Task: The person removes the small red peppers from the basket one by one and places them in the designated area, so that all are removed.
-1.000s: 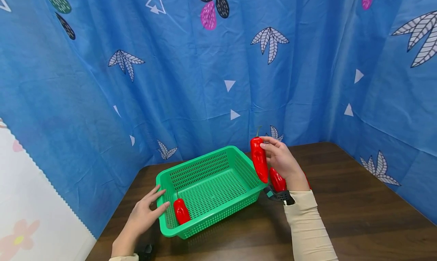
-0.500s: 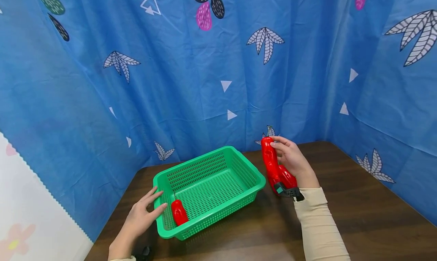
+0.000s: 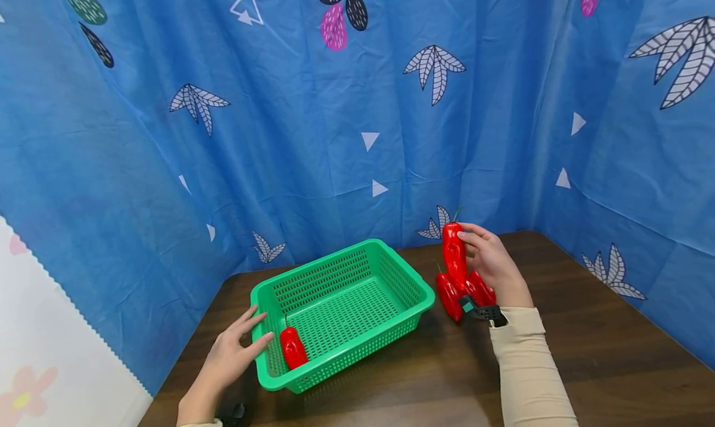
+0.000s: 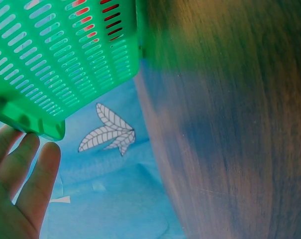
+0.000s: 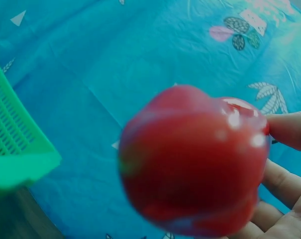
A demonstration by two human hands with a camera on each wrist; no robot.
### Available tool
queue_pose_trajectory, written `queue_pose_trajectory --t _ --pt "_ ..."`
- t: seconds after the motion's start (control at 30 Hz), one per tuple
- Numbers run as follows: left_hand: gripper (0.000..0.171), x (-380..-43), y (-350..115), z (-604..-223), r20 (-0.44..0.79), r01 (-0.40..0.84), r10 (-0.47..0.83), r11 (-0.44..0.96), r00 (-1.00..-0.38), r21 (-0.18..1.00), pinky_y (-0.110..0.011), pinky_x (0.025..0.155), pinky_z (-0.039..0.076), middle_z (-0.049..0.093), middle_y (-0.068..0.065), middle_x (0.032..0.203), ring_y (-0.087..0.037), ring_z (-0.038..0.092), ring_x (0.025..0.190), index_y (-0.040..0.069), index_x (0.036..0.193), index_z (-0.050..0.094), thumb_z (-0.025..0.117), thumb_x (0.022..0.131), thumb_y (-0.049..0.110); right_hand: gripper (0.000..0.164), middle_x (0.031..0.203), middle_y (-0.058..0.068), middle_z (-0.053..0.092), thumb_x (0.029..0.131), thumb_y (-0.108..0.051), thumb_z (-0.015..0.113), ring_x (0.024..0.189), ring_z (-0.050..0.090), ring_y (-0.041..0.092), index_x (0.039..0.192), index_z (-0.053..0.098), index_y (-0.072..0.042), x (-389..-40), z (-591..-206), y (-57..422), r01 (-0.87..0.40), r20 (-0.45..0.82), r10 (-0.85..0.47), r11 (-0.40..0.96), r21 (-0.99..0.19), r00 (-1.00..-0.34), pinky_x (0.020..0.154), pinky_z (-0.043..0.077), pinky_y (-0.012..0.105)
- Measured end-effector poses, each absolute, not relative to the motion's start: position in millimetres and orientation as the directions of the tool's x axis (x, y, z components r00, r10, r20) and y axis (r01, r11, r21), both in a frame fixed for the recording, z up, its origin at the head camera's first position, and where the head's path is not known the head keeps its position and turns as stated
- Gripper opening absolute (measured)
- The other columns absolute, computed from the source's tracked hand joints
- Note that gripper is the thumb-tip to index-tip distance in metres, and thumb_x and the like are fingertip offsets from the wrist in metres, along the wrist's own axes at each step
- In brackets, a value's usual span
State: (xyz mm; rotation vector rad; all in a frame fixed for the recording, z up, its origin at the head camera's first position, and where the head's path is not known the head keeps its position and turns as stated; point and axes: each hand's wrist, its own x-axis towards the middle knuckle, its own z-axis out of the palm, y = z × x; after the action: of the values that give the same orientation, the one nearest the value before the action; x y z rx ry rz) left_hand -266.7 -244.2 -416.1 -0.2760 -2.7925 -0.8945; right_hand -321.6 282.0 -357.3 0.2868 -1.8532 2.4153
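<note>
Over the table's right half, my right hand pinches a long red chili pepper near its stem end, between thumb and fingers. The pepper hangs nearly upright, stem up. In the right wrist view, the same pepper fills the middle, blurred. Two more red peppers lie just below it on the table, one on the left and one on the right, partly covered by the wrist strap. My left hand touches the left rim of a green basket with fingers extended. Inside the basket's left end rests another red pepper.
The brown wooden table runs back to a blue patterned curtain behind and at the sides. A white flowered cloth hangs at the left. The basket's right corner stands close to the loose peppers.
My right hand has moved right with its pepper, away from the basket's right rim. The left hand stays at the basket. The head view has shifted slightly.
</note>
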Motion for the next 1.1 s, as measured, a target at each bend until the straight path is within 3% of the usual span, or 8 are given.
queue_pose_trajectory --t 0.33,0.73,1.1 --pt "0.062 -265 -245 -415 0.255 0.249 0.125 0.802 -0.959 0.543 -0.067 0.105 0.041 0.036 -0.016 0.161 -0.047 0.034 0.145 0.01 0.145 0.054 0.066 0.095 0.045 0.011 0.1 -0.012 0.07 0.103 -0.022 0.057 0.086 0.066 0.006 0.113 0.054 -0.02 -324 -361 289 -0.183 0.194 -0.008 -0.302 -0.936 -0.981 0.076 0.058 0.024" --pt "0.061 -267 -244 -415 0.251 0.249 0.128 0.802 -0.959 0.543 -0.067 0.105 0.042 0.035 -0.015 0.161 -0.047 0.035 0.145 0.011 0.146 0.054 0.066 0.096 0.043 0.015 0.1 -0.013 0.067 0.102 -0.022 0.059 0.088 0.065 0.005 0.114 0.05 -0.017 -322 -364 294 -0.169 0.158 0.058 -0.304 -0.938 -0.986 0.077 0.057 0.023" --pt "0.06 -269 -245 -416 0.262 0.259 0.132 0.799 -0.956 0.544 -0.068 0.105 0.04 0.035 -0.016 0.161 -0.048 0.033 0.145 0.01 0.146 0.054 0.066 0.096 0.041 0.019 0.097 -0.015 0.066 0.1 -0.027 0.062 0.084 0.063 0.004 0.115 0.051 -0.018 -325 -369 299 -0.19 0.163 0.14 -0.209 -0.959 -0.977 0.075 0.058 0.021"
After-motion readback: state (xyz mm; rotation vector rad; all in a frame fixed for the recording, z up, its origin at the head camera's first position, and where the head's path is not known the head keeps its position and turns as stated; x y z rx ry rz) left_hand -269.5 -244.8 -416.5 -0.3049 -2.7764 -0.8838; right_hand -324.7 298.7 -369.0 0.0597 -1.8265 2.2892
